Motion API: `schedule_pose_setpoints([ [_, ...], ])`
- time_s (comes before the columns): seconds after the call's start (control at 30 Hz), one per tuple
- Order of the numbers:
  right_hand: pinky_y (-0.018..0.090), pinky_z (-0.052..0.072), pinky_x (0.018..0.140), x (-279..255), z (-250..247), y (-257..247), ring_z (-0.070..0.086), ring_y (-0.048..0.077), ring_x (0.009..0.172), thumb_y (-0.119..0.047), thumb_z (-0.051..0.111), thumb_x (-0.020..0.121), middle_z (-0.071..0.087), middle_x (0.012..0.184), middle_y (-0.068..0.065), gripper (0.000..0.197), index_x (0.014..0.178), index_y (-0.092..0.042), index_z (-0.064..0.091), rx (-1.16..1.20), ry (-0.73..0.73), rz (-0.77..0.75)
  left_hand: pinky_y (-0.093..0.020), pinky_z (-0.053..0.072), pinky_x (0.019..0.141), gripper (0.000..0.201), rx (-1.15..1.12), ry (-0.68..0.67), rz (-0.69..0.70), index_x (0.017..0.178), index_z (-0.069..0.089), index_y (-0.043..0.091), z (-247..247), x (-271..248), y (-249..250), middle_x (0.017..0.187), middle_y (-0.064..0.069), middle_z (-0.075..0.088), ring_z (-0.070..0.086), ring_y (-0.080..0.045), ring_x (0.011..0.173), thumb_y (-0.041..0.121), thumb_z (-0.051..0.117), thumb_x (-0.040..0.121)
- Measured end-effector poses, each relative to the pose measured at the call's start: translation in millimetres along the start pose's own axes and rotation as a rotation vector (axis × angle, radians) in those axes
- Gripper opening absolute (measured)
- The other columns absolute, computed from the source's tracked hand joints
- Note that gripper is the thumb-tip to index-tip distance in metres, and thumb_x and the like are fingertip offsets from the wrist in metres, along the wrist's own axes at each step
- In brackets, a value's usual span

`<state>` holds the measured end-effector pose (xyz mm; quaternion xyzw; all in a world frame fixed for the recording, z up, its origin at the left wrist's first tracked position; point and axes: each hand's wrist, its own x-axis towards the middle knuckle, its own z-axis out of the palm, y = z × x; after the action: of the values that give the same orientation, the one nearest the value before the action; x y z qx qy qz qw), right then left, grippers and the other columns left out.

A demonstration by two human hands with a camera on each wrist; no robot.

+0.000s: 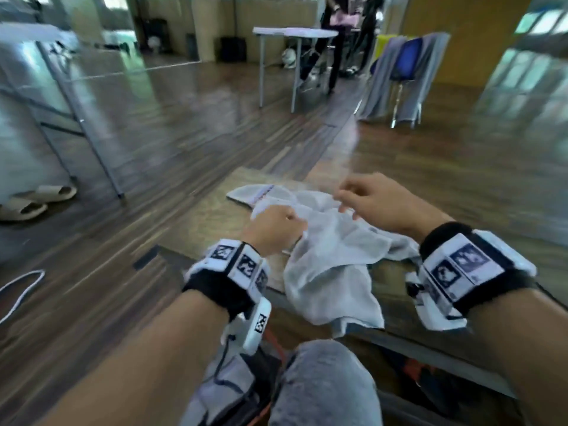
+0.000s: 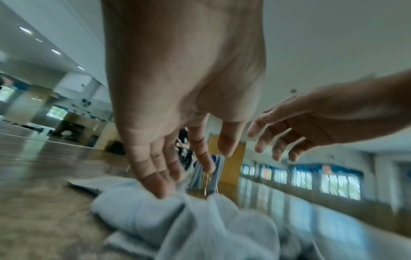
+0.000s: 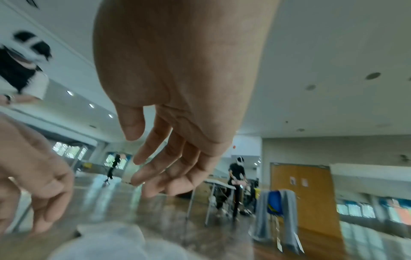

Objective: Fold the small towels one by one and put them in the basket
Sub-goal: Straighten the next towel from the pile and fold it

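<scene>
A crumpled pale grey towel [image 1: 332, 262] lies on a low wooden table [image 1: 209, 222] and hangs over its near edge. My left hand [image 1: 289, 222] is at the towel's left side; the left wrist view shows its fingers [image 2: 162, 190] straight, the tips touching the cloth [image 2: 189, 228]. My right hand [image 1: 347, 201] hovers just above the towel's far edge with relaxed, spread fingers [image 3: 155, 167] holding nothing. A second towel [image 1: 255, 192] with a striped hem lies behind it. I see no basket clearly; something orange and dark [image 1: 412, 370] sits under the table.
My grey-trousered knee [image 1: 322, 379] is against the table's near side. Slippers [image 1: 30, 201] and metal table legs [image 1: 92, 142] stand at the left, a white cord [image 1: 18, 287] on the floor. Farther off are a folding table [image 1: 295, 32], a person [image 1: 335, 41] and a cloth-draped blue chair [image 1: 405, 66].
</scene>
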<state>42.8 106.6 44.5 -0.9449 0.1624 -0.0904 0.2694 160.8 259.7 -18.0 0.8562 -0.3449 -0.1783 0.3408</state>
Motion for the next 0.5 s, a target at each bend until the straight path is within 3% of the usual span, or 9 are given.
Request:
schedule_pose_setpoints([
  [0.07,0.039,0.054,0.084,-23.6,1.7,41.7,0.067,0.021,0.087,-0.029,0.055,0.102,0.074,0.093,-0.001,0.021,0.100,-0.013,0.070,-0.034,-0.037,0.102,-0.037,0.045,0.094,0.045,0.221,-0.124,-0.070,0.123,0.059,-0.005,35.9,10.0,6.9,0.125,-0.021,0.062,0.059,-0.034,0.115,0.031,0.058,0.096],
  [0.13,0.037,0.053,0.085,-46.4,11.0,76.8,0.067,0.020,0.090,-0.028,0.056,0.101,0.073,0.098,-0.001,0.018,0.104,-0.017,0.070,-0.046,-0.066,0.176,-0.040,0.041,0.107,0.063,0.329,-0.150,-0.160,0.142,0.045,0.006,59.7,11.2,5.9,0.144,-0.016,0.050,0.049,-0.036,0.130,0.039,0.062,0.092],
  [0.2,0.033,0.051,0.086,-63.6,20.4,102.3,0.064,0.016,0.091,-0.029,0.057,0.100,0.070,0.102,0.000,0.015,0.106,-0.020,0.068,-0.023,-0.079,0.219,-0.039,0.038,0.109,0.073,0.383,-0.151,-0.202,0.151,0.031,0.011,73.3,15.8,2.0,0.153,-0.012,0.038,0.043,-0.035,0.136,0.039,0.063,0.092],
  [0.23,0.030,0.051,0.083,-69.9,24.5,111.2,0.064,0.015,0.091,-0.029,0.057,0.100,0.068,0.102,0.001,0.015,0.107,-0.020,0.068,0.006,-0.083,0.232,-0.039,0.040,0.106,0.069,0.415,-0.148,-0.223,0.149,0.034,0.009,76.6,18.4,2.4,0.152,-0.013,0.041,0.045,-0.036,0.134,0.039,0.061,0.093],
  [0.3,0.021,0.048,0.072,-79.1,31.1,125.0,0.064,0.014,0.089,-0.028,0.058,0.100,0.068,0.099,0.001,0.014,0.107,-0.020,0.067,0.058,-0.059,0.241,-0.040,0.043,0.101,0.054,0.455,-0.151,-0.198,0.139,0.047,0.005,77.4,24.3,9.8,0.141,-0.016,0.053,0.052,-0.039,0.125,0.038,0.056,0.097],
  [0.37,0.012,0.043,0.064,-84.4,36.4,137.1,0.064,0.008,0.087,-0.028,0.061,0.098,0.068,0.101,-0.001,0.014,0.110,-0.022,0.065,0.120,0.013,0.239,-0.034,0.046,0.085,0.031,0.390,-0.117,-0.052,0.112,0.064,0.005,74.8,30.4,29.2,0.117,-0.015,0.065,0.059,-0.035,0.108,0.030,0.054,0.097],
  [0.4,0.012,0.043,0.062,-85.2,37.6,142.2,0.063,0.003,0.083,-0.030,0.063,0.096,0.068,0.102,-0.003,0.019,0.115,-0.025,0.062,0.154,0.052,0.227,-0.030,0.042,0.072,0.020,0.311,-0.085,0.023,0.090,0.065,0.009,71.6,31.2,43.2,0.097,-0.009,0.067,0.059,-0.031,0.095,0.025,0.053,0.095],
  [0.43,0.012,0.043,0.061,-85.7,37.0,145.2,0.064,0.000,0.078,-0.033,0.066,0.093,0.067,0.102,-0.007,0.029,0.121,-0.027,0.057,0.191,0.084,0.211,-0.028,0.037,0.064,0.023,0.196,-0.042,0.093,0.071,0.057,0.015,70.3,31.7,59.6,0.077,-0.001,0.061,0.056,-0.025,0.082,0.021,0.052,0.093],
  [0.5,0.012,0.046,0.061,-86.2,31.1,146.6,0.066,-0.005,0.076,-0.048,0.075,0.083,0.064,0.106,-0.015,0.060,0.134,-0.035,0.045,0.311,0.134,0.167,-0.021,0.035,0.059,0.033,-0.043,0.005,0.256,0.059,0.052,0.021,70.5,28.9,100.2,0.059,0.012,0.052,0.053,-0.009,0.065,0.018,0.052,0.092],
])
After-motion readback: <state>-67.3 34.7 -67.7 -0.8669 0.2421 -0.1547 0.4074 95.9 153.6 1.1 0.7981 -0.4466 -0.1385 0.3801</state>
